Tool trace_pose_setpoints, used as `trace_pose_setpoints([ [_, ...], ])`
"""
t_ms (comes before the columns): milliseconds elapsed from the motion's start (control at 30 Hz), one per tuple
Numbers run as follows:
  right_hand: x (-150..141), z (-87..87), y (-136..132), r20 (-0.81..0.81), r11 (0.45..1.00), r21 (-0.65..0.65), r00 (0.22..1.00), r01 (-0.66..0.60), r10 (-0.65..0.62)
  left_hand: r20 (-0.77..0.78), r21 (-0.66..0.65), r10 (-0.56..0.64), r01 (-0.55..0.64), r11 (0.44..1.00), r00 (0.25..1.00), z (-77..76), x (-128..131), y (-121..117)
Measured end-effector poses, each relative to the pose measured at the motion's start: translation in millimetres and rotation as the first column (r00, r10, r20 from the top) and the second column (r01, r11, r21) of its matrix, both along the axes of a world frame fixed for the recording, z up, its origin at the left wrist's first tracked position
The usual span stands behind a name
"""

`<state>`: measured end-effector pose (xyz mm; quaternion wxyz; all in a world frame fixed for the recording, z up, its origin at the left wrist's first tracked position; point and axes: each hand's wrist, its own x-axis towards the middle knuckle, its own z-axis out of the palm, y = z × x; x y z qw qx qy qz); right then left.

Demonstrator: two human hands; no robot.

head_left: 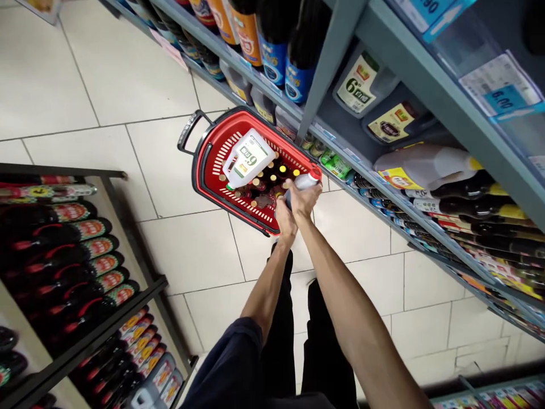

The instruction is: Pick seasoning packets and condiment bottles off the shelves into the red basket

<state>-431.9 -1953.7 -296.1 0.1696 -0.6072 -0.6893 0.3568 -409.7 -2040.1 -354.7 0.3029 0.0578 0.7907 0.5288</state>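
Note:
A red shopping basket (204,170) with a black handle stands on the tiled floor below me. In it lie a white jug (247,156) with a green "6" label and several dark bottles with yellow caps (272,179). Both my hands reach down over the basket's near right corner. My right hand (304,199) is closed round a bottle (307,180) with a white body and a red cap. My left hand (284,218) sits just under it, fingers closed on the lower dark part of the same bottle.
Grey store shelves (409,68) on the right carry dark bottles, blue-labelled bottles and large jugs, with price tags on the edges. A low rack (140,255) on the left holds rows of dark bottles with red necks. My dark trousers are below.

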Motion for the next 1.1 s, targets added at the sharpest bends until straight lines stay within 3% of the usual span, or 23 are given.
trace_pose_setpoints([
  [67, -2, 6.7, -13, 0.009, 0.978, -0.041, 0.979, 0.203, -0.202, -0.100, 0.001, 0.015, -0.015, 1.000, 0.995, 3.9, 8, -5],
  [100, 2, 13.0, -22, -0.017, 0.973, -0.064, 0.974, 0.223, -0.225, -0.144, -0.003, 0.029, -0.029, 1.000, 0.989, 6.6, 13, -10],
  [200, 24, 43.5, -52, -0.208, 0.985, -0.092, 0.965, 0.144, -0.160, -0.241, 0.043, 0.042, -0.032, 0.999, 0.970, 22.2, 24, -38],
  [300, 52, 94.0, -71, -0.397, 0.987, -0.101, 0.905, 0.125, -0.156, -0.362, 0.177, -0.039, 0.110, 0.978, 0.931, 58.4, 16, -87],
  [433, 90, 190.1, -73, -0.467, 0.993, -0.081, 0.876, 0.089, -0.116, -0.267, 0.294, -0.088, 0.168, 0.941, 0.960, 141.6, -24, -152],
  [533, 117, 271.0, -79, -0.444, 0.999, -0.039, 0.895, 0.012, -0.028, -0.180, 0.350, -0.180, 0.234, 0.907, 0.967, 214.7, -44, -173],
  [633, 139, 349.1, -101, -0.388, 0.995, 0.059, 0.916, -0.083, 0.100, -0.133, 0.430, -0.296, 0.325, 0.843, 0.946, 281.6, -31, -172],
  [733, 158, 421.0, -141, -0.298, 0.959, 0.218, 0.923, -0.182, 0.243, 0.105, 0.575, -0.333, 0.215, 0.789, 0.937, 333.2, 2, -165],
  [800, 170, 464.2, -178, -0.253, 0.941, 0.296, 0.937, -0.162, 0.241, 0.387, 0.627, -0.387, 0.069, 0.776, 0.837, 360.7, 26, -165],
  [867, 187, 501.9, -220, -0.270, 0.949, 0.313, 0.956, -0.025, 0.114, 0.629, 0.632, -0.497, -0.020, 0.775, 0.598, 386.7, 47, -170],
  [933, 212, 532.1, -261, -0.345, 0.954, 0.263, 0.937, 0.144, -0.046, 0.736, 0.622, -0.569, -0.034, 0.782, 0.366, 413.3, 63, -179],
  [967, 228, 543.7, -279, -0.399, 0.957, 0.228, 0.914, 0.179, -0.076, 0.754, 0.617, -0.587, -0.013, 0.787, 0.295, 426.9, 69, -185],
  [1033, 266, 559.0, -303, -0.525, 0.971, 0.180, 0.850, 0.157, -0.040, 0.771, 0.597, -0.594, 0.064, 0.800, 0.228, 453.6, 80, -199],
  [1100, 305, 565.5, -309, -0.643, 0.975, 0.187, 0.766, 0.122, 0.027, 0.766, 0.591, -0.620, 0.193, 0.783, 0.171, 478.6, 91, -216],
])
